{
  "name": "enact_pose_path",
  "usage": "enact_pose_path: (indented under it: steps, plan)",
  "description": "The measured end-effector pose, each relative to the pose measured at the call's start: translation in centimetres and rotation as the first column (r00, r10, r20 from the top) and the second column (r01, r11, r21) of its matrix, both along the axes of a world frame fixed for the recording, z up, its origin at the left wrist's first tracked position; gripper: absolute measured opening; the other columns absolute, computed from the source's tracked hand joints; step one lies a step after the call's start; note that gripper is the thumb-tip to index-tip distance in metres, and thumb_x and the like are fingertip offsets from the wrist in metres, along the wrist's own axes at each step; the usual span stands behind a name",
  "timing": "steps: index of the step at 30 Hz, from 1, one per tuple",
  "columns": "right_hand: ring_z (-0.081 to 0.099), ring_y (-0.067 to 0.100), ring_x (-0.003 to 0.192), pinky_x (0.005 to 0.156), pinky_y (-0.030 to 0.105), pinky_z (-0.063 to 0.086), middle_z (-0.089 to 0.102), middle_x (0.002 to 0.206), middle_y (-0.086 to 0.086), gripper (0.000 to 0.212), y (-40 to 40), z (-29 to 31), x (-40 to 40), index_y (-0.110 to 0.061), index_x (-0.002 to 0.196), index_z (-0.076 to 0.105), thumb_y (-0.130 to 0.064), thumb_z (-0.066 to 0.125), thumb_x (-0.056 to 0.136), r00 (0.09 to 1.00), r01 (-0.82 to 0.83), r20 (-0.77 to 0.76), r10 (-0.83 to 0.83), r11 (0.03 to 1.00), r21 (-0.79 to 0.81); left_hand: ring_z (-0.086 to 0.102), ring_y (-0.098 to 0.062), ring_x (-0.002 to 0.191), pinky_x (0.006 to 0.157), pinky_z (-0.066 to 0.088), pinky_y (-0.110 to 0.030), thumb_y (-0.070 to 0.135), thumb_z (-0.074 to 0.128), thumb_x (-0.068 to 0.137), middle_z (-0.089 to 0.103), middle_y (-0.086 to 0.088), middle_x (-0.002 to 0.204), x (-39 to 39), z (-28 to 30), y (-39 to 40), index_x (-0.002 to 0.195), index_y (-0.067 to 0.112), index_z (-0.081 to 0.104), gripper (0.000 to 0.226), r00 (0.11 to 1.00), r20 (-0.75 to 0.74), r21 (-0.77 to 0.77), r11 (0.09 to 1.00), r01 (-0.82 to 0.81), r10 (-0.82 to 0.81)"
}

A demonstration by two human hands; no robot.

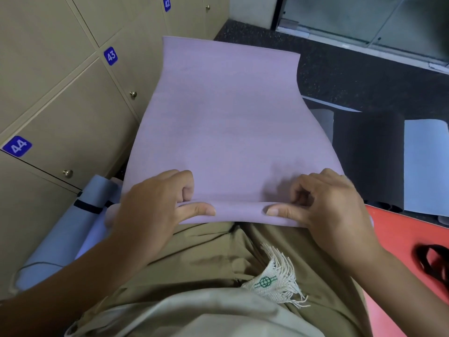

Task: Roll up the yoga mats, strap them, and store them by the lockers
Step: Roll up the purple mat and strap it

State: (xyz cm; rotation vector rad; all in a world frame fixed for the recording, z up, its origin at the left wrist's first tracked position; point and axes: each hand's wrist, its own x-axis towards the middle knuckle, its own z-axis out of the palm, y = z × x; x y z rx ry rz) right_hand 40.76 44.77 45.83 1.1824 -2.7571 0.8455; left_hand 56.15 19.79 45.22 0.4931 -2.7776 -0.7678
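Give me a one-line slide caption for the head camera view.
Both hands, left hand and right hand, start rolling the near end of a lilac yoga mat beside numbered lockers.

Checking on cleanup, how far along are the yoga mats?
Done: one pale blue rolled mat lies strapped by the beige lockers. In hand: both hands, left and right, start rolling the lilac mat. Left: black and light blue mats lie flat.

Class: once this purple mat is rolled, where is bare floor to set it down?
Bare dark floor lies beyond the purple mat, toward the glass wall. It is crowded left, where a strapped blue roll fills the locker side.
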Motion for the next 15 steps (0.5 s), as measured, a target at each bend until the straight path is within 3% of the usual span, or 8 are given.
enact_pose_path:
  steps: [2, 8, 11, 15]
  plan:
    - [0.043, 0.011, 0.07, 0.067, 0.029, 0.036, 0.048, 0.059, -0.013, 0.054, -0.2, -0.6, -0.7, -0.024, 0.064, 0.054, -0.076, 0.065, 0.072, 0.999, -0.036, -0.004, 0.036, 0.999, -0.02, 0.044, -0.018, 0.07, 0.052, 0.029, -0.028, 0.08, 0.065, 0.069, 0.044, 0.009, 0.057, -0.4, -0.3, -0.5, 0.062, 0.024, 0.043, 0.061, 0.998, -0.044, -0.037, 0.998, 0.044, -0.045]
    - [0.049, 0.008, 0.083, 0.073, 0.014, 0.035, 0.056, 0.07, -0.015, 0.046, -0.7, -0.5, -2.5, -0.029, 0.072, 0.06, -0.074, 0.068, 0.07, 0.974, -0.103, 0.2, 0.11, 0.994, -0.042, 0.05, -0.006, 0.078, 0.07, 0.038, -0.015, 0.069, 0.068, 0.071, 0.052, 0.012, 0.073, -1.5, -0.7, -2.0, 0.07, 0.028, 0.054, 0.043, 0.983, -0.123, 0.11, 0.983, 0.147, -0.134]
    - [0.051, 0.009, 0.085, 0.075, 0.016, 0.034, 0.058, 0.072, -0.012, 0.046, -1.4, 0.1, -3.3, -0.032, 0.072, 0.061, -0.076, 0.07, 0.069, 0.955, -0.129, 0.268, 0.126, 0.992, -0.006, 0.051, -0.007, 0.073, 0.067, 0.041, -0.025, 0.065, 0.064, 0.081, 0.051, 0.014, 0.072, -1.9, -0.9, -2.1, 0.074, 0.028, 0.056, 0.039, 0.969, -0.138, 0.001, 0.978, 0.207, -0.204]
    - [0.052, 0.006, 0.084, 0.071, 0.01, 0.035, 0.062, 0.083, -0.01, 0.042, -1.9, 0.9, -3.0, -0.025, 0.068, 0.063, -0.065, 0.074, 0.063, 0.931, -0.119, 0.347, 0.114, 0.993, -0.008, 0.055, -0.016, 0.064, 0.056, 0.045, -0.035, 0.053, 0.06, 0.097, 0.057, 0.009, 0.072, -1.6, -1.4, -1.9, 0.074, 0.017, 0.064, 0.043, 0.923, -0.224, -0.268, 0.93, 0.25, -0.313]
